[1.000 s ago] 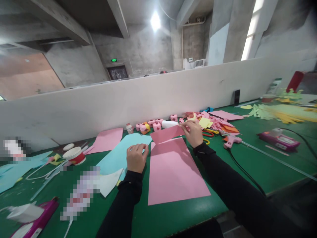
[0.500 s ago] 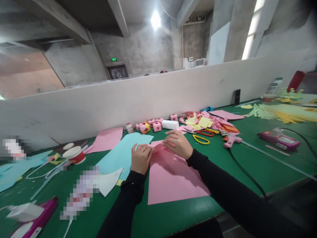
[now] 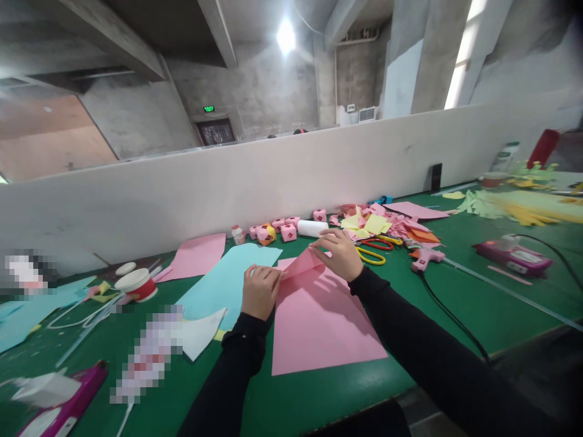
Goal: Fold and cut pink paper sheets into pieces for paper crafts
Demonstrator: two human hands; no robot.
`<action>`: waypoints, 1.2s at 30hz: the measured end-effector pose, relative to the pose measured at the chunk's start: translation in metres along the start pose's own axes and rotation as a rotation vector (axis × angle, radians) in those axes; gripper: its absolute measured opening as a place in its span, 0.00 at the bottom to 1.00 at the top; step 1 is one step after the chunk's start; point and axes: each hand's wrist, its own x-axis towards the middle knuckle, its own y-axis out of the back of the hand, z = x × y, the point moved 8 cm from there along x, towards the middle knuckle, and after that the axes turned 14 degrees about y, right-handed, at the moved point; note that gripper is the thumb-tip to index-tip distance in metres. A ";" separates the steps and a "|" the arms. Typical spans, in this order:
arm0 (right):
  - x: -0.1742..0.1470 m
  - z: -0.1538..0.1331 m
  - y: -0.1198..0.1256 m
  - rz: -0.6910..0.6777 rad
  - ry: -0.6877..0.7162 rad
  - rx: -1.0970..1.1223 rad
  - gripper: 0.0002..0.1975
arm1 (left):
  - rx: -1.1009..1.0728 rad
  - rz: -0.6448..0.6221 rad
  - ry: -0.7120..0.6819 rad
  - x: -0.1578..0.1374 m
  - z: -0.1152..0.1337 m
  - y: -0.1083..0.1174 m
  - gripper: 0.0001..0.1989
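Note:
In front of me a large sheet of pink paper [image 3: 323,334] lies on the green table. At its far end a smaller piece of pink paper [image 3: 303,264] is raised and stretched between my hands; whether it is separate or the sheet's folded edge I cannot tell. My left hand [image 3: 260,292] pinches its left corner between thumb and fingers. My right hand [image 3: 337,254] pinches its upper right edge, a little higher and farther right. Beneath my left hand and beyond it spreads a light blue sheet [image 3: 214,282].
Small pink folded paper pieces [image 3: 288,232], a white roll [image 3: 313,229] and scissors [image 3: 371,255] lie behind my hands. To the right are a pink glue gun [image 3: 428,257] with a cable and a purple power strip [image 3: 514,258]. A paper cup [image 3: 136,285] stands left. A white partition [image 3: 273,176] borders the table.
My right hand has moved a little to the right, lifting its edge, so more of the raised pink paper shows between my hands. My left hand has hardly moved.

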 end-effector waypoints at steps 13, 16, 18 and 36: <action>0.003 -0.026 0.000 -0.037 0.097 -0.044 0.13 | -0.020 -0.037 -0.023 0.000 0.006 -0.002 0.11; 0.000 -0.039 -0.012 -0.104 0.134 -0.064 0.08 | -0.023 -0.042 -0.027 -0.001 0.008 -0.002 0.11; -0.002 -0.039 -0.016 -0.110 0.124 -0.062 0.10 | -0.025 -0.035 -0.017 -0.001 0.007 -0.002 0.11; -0.003 0.005 0.014 0.111 -0.077 -0.156 0.07 | 0.048 0.072 0.115 0.003 -0.011 0.005 0.11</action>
